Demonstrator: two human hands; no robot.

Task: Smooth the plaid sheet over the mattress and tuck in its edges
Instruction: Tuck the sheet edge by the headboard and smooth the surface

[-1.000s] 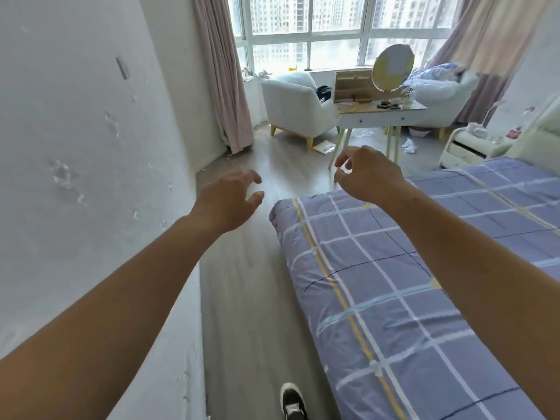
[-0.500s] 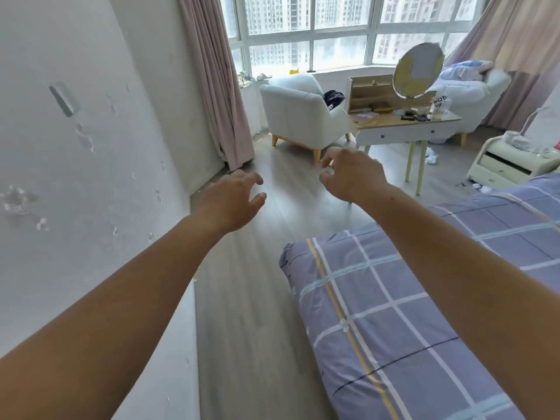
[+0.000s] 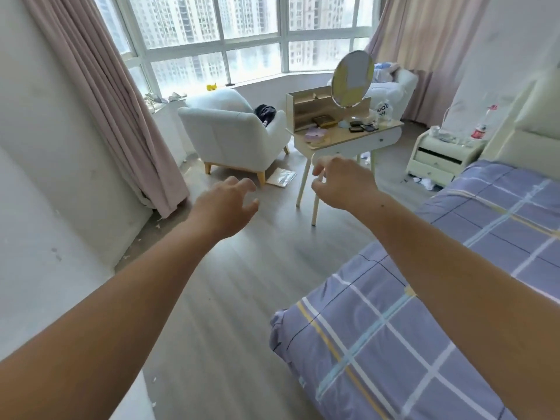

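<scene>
I am holding my left hand [image 3: 225, 204] and right hand [image 3: 342, 184] empty, fingers spread, beyond the plaid sheet [image 3: 378, 338] corner; judged next: tucking that corner

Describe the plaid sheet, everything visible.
The plaid sheet is lavender-purple cloth with white, pale blue, yellow and thin dark lines. It covers the mattress at lower right, lying mostly flat, and wraps down over the near corner, where it bunches slightly above the wood floor. Both hands, left hand and right hand, hover open over the floor, touching no sheet; the right forearm crosses in front of it.
</scene>
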